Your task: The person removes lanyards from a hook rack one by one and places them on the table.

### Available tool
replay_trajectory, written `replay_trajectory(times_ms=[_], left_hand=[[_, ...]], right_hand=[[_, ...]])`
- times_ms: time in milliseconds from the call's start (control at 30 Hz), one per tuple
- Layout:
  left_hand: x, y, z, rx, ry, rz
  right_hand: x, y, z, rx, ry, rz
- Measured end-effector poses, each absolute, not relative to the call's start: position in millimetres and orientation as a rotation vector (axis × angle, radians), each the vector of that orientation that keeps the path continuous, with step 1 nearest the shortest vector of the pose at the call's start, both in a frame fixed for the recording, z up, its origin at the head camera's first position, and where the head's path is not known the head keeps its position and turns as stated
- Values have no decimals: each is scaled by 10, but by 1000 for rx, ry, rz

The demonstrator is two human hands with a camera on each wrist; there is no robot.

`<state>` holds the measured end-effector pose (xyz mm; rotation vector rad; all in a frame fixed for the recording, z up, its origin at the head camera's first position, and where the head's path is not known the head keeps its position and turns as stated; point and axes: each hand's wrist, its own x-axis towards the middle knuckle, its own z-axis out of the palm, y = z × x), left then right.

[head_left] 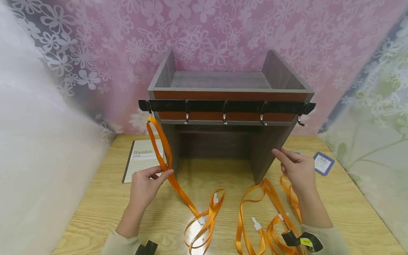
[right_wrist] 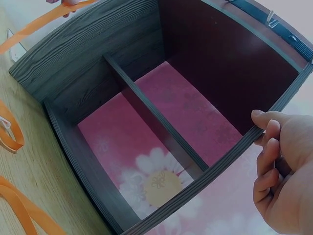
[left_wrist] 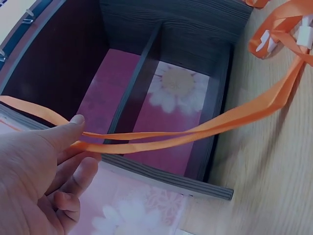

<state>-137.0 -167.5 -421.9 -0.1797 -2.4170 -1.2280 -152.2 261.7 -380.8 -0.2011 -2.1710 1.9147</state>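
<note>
An orange lanyard (head_left: 162, 141) hangs by its loop from the leftmost hook of a black hook rail (head_left: 205, 106). My left hand (head_left: 148, 184) pinches its strap between thumb and fingers below the hook; the left wrist view shows the strap (left_wrist: 234, 117) running on from the fingers. The lower end, with a white clip (head_left: 202, 221), lies on the table. My right hand (head_left: 296, 170) pinches the front edge of the grey wooden shelf's right side panel (head_left: 271, 148). In the right wrist view the thumb lies at the panel edge (right_wrist: 234, 152), the other fingers curled outside it.
More orange lanyards (head_left: 242, 223) with white clips lie on the wooden table (head_left: 89, 219), mostly at the front right. A notebook (head_left: 141, 156) lies left of the shelf, a blue-framed card holder (head_left: 323, 163) to the right. Flowered cloth (head_left: 210, 35) stands behind.
</note>
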Motion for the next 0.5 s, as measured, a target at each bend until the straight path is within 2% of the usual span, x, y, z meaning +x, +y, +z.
replay_trajectory(times_ms=[500], left_hand=[[-1344,-1605,-4138,-260,-2414,-1203]], right_hand=[[-1539,2597,-3826,-207,-2127,1923]])
